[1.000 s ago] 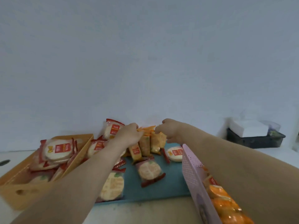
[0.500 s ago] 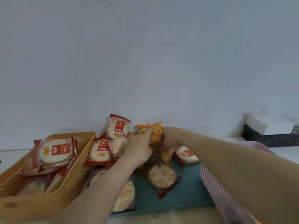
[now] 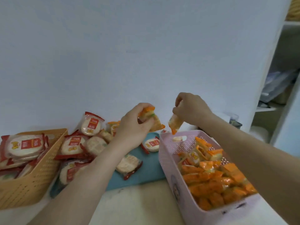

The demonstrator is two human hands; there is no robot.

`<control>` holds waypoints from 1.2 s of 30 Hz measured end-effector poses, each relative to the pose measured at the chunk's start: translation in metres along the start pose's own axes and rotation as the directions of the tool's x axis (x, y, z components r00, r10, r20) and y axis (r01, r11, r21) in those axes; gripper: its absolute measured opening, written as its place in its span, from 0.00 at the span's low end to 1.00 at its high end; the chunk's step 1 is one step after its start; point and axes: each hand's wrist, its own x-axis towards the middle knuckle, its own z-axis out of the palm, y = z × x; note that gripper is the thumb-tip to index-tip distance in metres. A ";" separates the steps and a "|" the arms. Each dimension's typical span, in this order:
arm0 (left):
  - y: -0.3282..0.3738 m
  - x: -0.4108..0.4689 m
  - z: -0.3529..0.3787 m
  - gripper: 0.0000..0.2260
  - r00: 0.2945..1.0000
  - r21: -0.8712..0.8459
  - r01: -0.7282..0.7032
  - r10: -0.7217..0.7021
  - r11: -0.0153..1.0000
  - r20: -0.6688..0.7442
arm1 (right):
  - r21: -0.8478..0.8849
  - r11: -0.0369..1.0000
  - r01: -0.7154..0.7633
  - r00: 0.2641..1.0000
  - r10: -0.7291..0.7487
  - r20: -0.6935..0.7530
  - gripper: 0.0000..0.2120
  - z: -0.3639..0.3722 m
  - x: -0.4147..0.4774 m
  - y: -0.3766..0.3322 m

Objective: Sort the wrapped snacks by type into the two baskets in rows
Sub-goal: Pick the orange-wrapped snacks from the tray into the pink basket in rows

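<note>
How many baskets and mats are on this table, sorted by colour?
Yellow basket: 1
Pink basket: 1
Blue mat: 1
Total: 3

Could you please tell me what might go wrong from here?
The left hand grips several orange packs at once, so one may slip down among the round crackers. The right hand pinches a single pack above the far rim of the pink basket; released there, it might land outside or crooked.
</note>
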 end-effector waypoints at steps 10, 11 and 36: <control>0.041 -0.031 0.052 0.16 0.921 0.378 -0.012 -0.138 0.926 0.365 | 0.122 0.982 -0.145 0.960 0.110 0.257 0.17 -0.006 -0.043 0.068; 0.039 -0.035 0.051 0.16 0.935 0.482 -0.011 -0.161 0.876 0.315 | 0.038 0.990 -0.139 0.959 0.125 0.254 0.17 -0.011 -0.047 0.074; 0.007 -0.135 -0.058 0.22 0.906 0.520 0.170 -0.340 0.837 0.251 | 0.396 0.915 -0.076 0.921 -0.088 0.379 0.16 -0.002 -0.155 0.014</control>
